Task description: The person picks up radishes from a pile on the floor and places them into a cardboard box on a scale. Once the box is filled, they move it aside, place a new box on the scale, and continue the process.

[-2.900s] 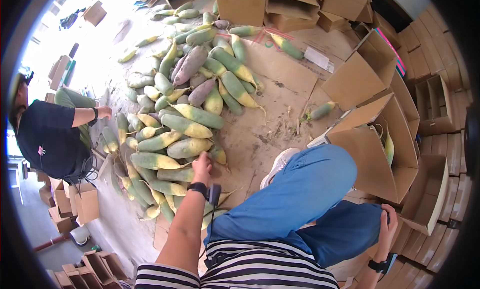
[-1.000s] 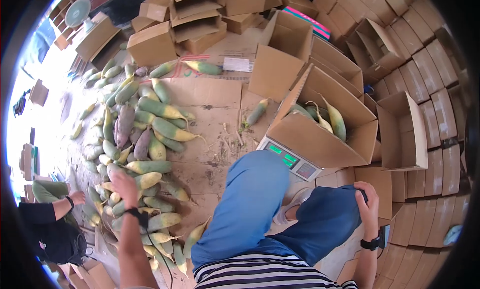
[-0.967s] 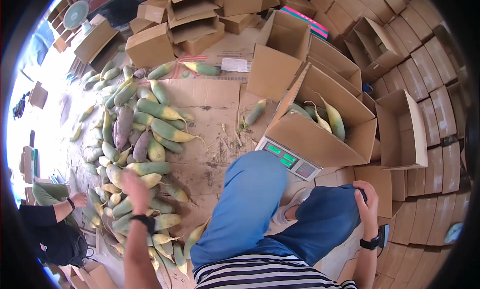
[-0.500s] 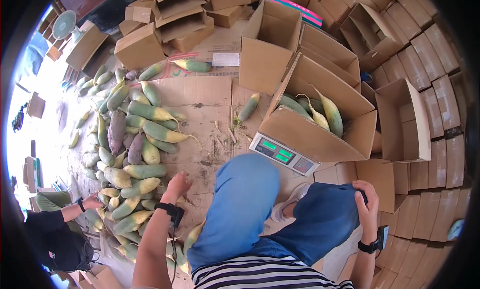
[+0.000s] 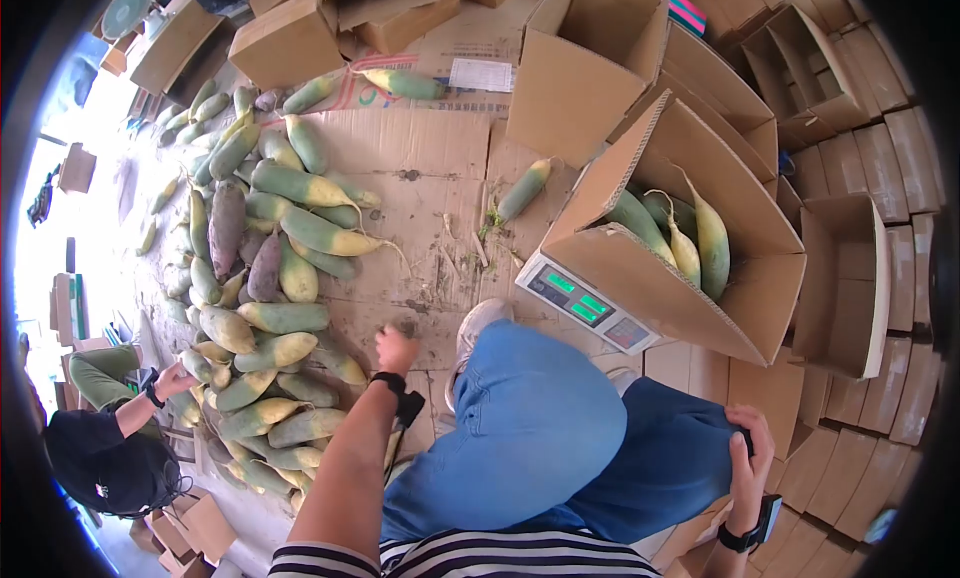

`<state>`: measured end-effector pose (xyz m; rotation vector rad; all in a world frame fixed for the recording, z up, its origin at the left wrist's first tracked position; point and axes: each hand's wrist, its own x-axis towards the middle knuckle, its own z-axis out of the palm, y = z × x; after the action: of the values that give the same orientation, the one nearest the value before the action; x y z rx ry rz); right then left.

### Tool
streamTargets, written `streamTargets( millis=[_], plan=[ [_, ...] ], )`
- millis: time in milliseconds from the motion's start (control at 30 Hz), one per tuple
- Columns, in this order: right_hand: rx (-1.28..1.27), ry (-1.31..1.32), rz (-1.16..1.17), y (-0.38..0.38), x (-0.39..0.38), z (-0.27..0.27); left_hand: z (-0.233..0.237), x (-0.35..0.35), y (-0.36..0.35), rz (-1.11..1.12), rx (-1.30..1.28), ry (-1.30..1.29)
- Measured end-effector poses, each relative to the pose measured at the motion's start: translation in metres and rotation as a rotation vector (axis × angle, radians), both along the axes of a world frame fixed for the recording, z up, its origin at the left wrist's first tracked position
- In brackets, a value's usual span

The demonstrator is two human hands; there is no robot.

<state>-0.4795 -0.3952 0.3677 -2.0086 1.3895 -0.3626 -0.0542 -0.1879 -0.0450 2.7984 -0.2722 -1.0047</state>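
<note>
In the head view, the left hand (image 5: 398,350) is above the cardboard sheeting (image 5: 425,193), just beside the pile of radishes (image 5: 283,316); its fingertips are blurred, so whether it grasps anything I cannot tell. The right hand (image 5: 750,453) lies on the blue trousers (image 5: 670,453) at the knee, its grip unclear. A lone radish (image 5: 525,191) lies between the pile and an open box (image 5: 655,278), which holds several radishes and stands on a scale (image 5: 588,305) with lit green displays. A co-worker's hand (image 5: 173,381) is at the pile's left edge.
</note>
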Motion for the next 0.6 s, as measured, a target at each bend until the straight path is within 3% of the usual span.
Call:
streamTargets(
  millis=[33,100,167,200,267,400,600],
  plan=[
    [0.007,0.016,0.003,-0.001,0.0,0.0,0.012,-0.012,-0.024,-0.015,-0.001,-0.023],
    [0.019,0.026,-0.013,-0.002,0.004,0.002,-0.029,-0.021,-0.054,-0.283,-0.117,0.091],
    [0.029,0.037,-0.033,-0.001,0.008,0.003,0.041,-0.041,-0.103,-0.392,-0.431,0.418],
    [0.032,0.041,-0.036,-0.001,0.01,0.004,0.034,-0.045,-0.115,-0.394,-0.431,0.422],
    [0.034,0.045,-0.047,-0.002,0.008,0.004,0.014,-0.047,-0.137,-0.593,-0.776,0.089],
    [0.075,0.047,-0.049,-0.005,0.018,0.01,0.05,0.0,-0.196,-0.602,-0.565,0.018],
    [0.197,0.096,0.05,-0.009,0.005,0.026,0.034,0.005,-0.274,-0.646,-0.488,-0.144]
  ],
)
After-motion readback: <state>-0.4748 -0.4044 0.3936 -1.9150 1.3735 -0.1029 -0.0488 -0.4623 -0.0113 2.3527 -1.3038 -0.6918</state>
